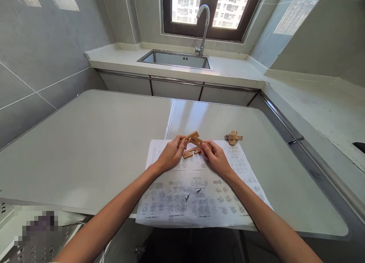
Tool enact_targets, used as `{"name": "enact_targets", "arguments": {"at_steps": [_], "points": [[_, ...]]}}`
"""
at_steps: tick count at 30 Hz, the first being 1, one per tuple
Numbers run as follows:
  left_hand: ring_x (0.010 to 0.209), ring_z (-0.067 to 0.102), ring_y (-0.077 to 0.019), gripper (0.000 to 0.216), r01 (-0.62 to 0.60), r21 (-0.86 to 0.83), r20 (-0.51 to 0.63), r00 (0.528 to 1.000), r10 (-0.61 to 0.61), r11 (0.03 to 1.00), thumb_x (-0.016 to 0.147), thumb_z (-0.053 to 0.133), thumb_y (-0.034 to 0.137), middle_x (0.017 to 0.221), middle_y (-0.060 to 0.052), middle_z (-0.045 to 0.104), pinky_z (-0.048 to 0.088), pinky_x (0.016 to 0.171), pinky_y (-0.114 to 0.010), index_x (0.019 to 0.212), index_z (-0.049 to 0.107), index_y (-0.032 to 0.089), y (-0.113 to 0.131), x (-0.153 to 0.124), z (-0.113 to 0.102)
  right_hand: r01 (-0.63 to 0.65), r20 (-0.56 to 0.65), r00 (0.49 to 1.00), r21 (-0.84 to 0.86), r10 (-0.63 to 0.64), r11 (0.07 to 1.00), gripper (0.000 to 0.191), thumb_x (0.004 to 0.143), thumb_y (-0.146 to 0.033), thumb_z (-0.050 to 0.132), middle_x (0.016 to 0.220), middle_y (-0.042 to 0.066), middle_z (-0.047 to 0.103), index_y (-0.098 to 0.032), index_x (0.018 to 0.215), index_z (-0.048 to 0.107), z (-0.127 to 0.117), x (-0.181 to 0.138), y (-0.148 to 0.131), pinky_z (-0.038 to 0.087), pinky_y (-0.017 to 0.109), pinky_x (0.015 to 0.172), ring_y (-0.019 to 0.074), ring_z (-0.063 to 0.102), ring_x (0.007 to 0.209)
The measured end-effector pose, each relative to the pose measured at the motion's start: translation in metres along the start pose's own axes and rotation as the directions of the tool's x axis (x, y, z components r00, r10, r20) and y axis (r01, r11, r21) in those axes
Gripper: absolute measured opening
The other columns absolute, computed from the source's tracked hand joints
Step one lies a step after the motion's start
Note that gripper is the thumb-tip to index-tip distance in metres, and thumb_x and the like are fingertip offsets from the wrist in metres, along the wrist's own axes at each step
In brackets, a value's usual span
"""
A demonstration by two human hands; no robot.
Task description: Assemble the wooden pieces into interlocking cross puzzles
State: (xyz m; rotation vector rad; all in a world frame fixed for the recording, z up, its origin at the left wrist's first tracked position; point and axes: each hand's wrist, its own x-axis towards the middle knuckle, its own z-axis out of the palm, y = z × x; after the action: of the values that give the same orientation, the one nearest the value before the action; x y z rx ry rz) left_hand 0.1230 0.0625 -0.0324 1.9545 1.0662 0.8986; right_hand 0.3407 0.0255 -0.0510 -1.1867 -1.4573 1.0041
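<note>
My left hand (172, 152) is closed on one notched wooden puzzle piece (192, 135), which tilts up to the right. Another wooden puzzle piece (196, 141), with a dark mark on its face, is pinched in my right hand (216, 155). The two pieces meet or overlap between my hands; whether they interlock I cannot tell. Just below them lies a third wooden piece (188, 154) with a curved cutout, its right end close to my right fingers. Under both hands spreads a printed paper sheet (182, 179) covered in small diagrams.
An assembled wooden cross puzzle (233, 137) sits at the sheet's upper right edge. The pale table (99, 149) has a seam behind my hands. Beyond it are a counter with a sink (176, 58), a tap (204, 29) and a window. A white perforated rack (11, 232) stands lower left.
</note>
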Motion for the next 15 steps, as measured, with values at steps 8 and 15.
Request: {"name": "enact_targets", "arguments": {"at_steps": [8, 15], "points": [[0.066, 0.062, -0.0148, 0.035, -0.007, -0.052, -0.023, 1.000, 0.006, 0.999, 0.109, 0.039, 0.044, 0.092, -0.004, 0.072, 0.050, 0.068, -0.028, 0.121, 0.059, 0.018, 0.0031, -0.0039, 0.0074, -0.028, 0.025, 0.999, 0.025, 0.028, 0.999, 0.042, 0.101, -0.063, 0.055, 0.068, -0.004, 0.051, -0.022, 0.098, 0.065, -0.0002, -0.0021, -0.0041, 0.035, 0.028, 0.055, 0.0138, 0.041, 0.058], [0.069, 0.072, -0.0178, 0.035, 0.008, -0.093, -0.051, 0.999, -0.012, 0.996, 0.109, 0.045, 0.045, 0.074, -0.001, 0.073, 0.055, 0.072, -0.029, 0.125, 0.059, 0.018, 0.0047, -0.0054, 0.0085, -0.026, 0.052, 0.998, 0.017, 0.025, 1.000, 0.039, 0.103, -0.060, 0.055, 0.063, -0.005, 0.050, -0.023, 0.100, 0.066, 0.0043, -0.0054, -0.0078, 0.035, 0.028, 0.055, 0.0144, 0.042, 0.055]]}}
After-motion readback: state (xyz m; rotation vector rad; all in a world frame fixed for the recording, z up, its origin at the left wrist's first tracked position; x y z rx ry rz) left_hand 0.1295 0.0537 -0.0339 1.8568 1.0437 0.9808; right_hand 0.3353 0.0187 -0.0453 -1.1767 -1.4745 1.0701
